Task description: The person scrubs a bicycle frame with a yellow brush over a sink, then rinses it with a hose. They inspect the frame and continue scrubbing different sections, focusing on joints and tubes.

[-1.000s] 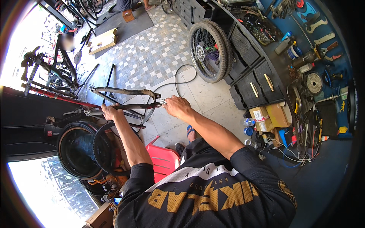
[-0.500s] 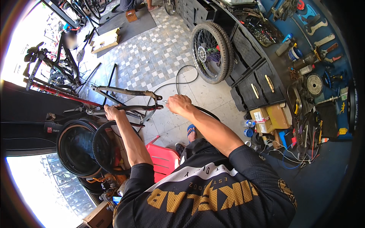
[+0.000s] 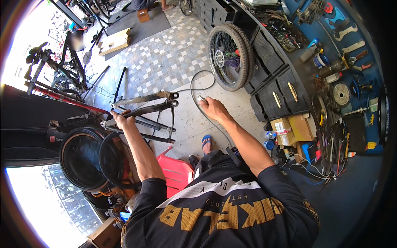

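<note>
My left hand (image 3: 123,120) is closed around a tube of a dark, worn bicycle frame (image 3: 154,108), its forked rear end pointing right. Several of the frame's tubes show, and the dropouts (image 3: 173,99) hang in the air above the floor. To the right of them, a short gap away, my right hand (image 3: 215,110) is closed on a small silver-tipped tool, seemingly an air blow gun (image 3: 201,98). Its body is mostly hidden by my fingers. A dark hose (image 3: 193,89) loops over the floor beside and beneath this hand.
A red plastic chair (image 3: 173,173) stands close by my legs. Tyres and rims (image 3: 82,159) lean at the left. Bicycle wheels (image 3: 229,58) rest against dark drawers (image 3: 277,97) on the right. Hand tools cover the blue bench (image 3: 364,33). Another person (image 3: 144,4) sits at the far top.
The frame has turned in my left hand, so more of its lower tubes show. My right hand has moved right and slightly away from the dropouts, with the silver tip still in it.
</note>
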Demonstrator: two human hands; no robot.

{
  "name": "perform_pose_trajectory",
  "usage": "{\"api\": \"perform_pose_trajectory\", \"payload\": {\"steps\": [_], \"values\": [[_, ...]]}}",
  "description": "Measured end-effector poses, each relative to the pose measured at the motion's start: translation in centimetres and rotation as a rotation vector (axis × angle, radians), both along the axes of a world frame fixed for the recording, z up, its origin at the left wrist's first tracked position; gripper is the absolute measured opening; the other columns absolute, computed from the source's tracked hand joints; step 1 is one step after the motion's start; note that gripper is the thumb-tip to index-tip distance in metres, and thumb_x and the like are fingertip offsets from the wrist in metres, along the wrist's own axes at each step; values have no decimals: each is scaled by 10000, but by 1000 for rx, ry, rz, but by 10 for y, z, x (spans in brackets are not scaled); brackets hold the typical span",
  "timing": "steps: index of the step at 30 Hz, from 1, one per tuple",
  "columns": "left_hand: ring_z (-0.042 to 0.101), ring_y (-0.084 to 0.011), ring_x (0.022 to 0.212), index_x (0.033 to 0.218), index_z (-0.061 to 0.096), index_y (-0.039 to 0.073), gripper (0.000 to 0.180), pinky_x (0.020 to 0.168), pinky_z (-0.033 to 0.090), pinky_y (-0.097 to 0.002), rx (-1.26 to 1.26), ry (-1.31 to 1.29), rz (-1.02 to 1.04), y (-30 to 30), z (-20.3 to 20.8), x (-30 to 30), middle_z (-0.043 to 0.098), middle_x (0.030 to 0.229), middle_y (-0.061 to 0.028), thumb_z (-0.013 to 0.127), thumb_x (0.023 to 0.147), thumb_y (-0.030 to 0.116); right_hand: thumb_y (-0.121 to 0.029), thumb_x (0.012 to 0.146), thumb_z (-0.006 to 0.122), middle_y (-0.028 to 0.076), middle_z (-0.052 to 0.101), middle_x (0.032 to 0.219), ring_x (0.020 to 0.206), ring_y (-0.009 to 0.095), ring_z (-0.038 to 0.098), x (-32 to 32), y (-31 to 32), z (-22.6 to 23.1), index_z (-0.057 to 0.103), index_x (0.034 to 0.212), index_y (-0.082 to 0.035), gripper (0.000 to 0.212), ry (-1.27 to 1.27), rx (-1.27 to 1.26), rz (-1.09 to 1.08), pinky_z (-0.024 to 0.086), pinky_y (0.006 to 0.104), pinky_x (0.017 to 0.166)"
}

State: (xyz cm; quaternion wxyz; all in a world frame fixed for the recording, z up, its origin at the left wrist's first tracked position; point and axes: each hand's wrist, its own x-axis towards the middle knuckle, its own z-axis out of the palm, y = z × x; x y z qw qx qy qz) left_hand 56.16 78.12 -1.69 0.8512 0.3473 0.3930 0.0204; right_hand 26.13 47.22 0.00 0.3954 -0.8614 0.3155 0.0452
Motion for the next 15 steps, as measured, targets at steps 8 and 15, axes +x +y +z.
{"api": "perform_pose_trajectory", "payload": {"steps": [8,15], "values": [[499,-239,571,752,405,82,662,580,533,-365,-296,-19,13,-16,14,-10,395,604,-42,672,893,671,-571,1039,481,204,700,912,885,379,677,-20,-1,-5,647,1084,-17,580,-117,113,-46,514,473,792],[529,-243,571,754,417,84,650,589,548,-376,-343,-2,-13,-36,28,-18,404,586,-30,659,901,668,-469,944,741,-3,556,730,681,106,526,-24,8,37,701,1028,-36,443,-377,329,-109,436,284,621]]}}
